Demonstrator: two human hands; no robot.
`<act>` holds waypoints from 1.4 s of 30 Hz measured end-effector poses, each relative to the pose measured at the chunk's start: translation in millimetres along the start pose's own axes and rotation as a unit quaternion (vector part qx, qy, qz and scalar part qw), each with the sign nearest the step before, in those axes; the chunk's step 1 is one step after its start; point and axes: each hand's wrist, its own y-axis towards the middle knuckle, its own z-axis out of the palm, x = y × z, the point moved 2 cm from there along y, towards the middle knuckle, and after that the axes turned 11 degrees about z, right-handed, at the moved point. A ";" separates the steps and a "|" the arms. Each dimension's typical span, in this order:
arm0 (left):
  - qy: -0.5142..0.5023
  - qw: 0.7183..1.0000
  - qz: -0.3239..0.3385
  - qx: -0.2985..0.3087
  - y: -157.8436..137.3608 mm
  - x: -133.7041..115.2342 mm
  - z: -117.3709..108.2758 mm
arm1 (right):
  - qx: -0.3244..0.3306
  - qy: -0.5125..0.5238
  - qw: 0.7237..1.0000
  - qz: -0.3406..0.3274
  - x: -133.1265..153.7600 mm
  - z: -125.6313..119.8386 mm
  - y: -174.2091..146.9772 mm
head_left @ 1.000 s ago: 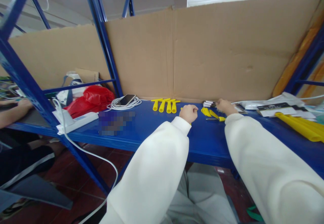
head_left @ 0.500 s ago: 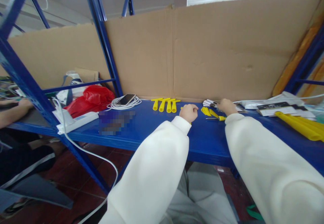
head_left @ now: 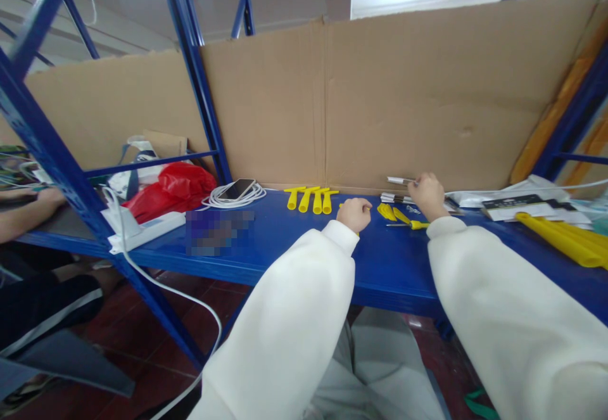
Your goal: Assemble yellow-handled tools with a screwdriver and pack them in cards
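My left hand (head_left: 355,215) is closed over the middle of the blue shelf, with bits of a yellow plastic piece peeking out around its fingers; most of that piece is hidden. To its right, my right hand (head_left: 428,196) pinches a thin white strip with a dark end (head_left: 398,180), raised above a small stack of similar white-and-black strips (head_left: 392,198). Just below the stack lie small flat yellow pieces (head_left: 387,211) and a screwdriver with a yellow handle (head_left: 418,224). Left of my left hand, several yellow T-shaped tubes (head_left: 304,203) stand in a row.
A phone (head_left: 237,189) rests on a coiled white cable (head_left: 220,199). Further left are a white power strip (head_left: 154,228) and a red bag (head_left: 175,182). Long yellow tubes (head_left: 560,242) lie at the right. Cardboard (head_left: 403,103) walls the back; another person's hand (head_left: 50,197) is at far left.
My right hand has risen slightly, and a white strip now sticks out from its fingers above the stack. My left hand stays closed in nearly the same place.
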 end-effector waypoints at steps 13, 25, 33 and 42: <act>-0.061 0.994 -0.005 -0.094 5.0 7.2 5.2 | -0.028 0.120 0.988 -0.093 19.4 -23.2 -34.3; -0.225 0.962 -0.012 -0.154 9.4 7.3 2.3 | -0.010 0.242 0.943 -0.229 26.5 -23.1 -56.5; -0.424 0.859 -0.192 -0.213 10.1 13.4 -5.2 | 0.011 0.350 0.917 -0.189 24.1 -16.0 -52.4; -0.491 0.823 -0.222 -0.182 3.7 7.8 -11.2 | 0.035 0.341 0.915 -0.211 22.8 -16.6 -50.7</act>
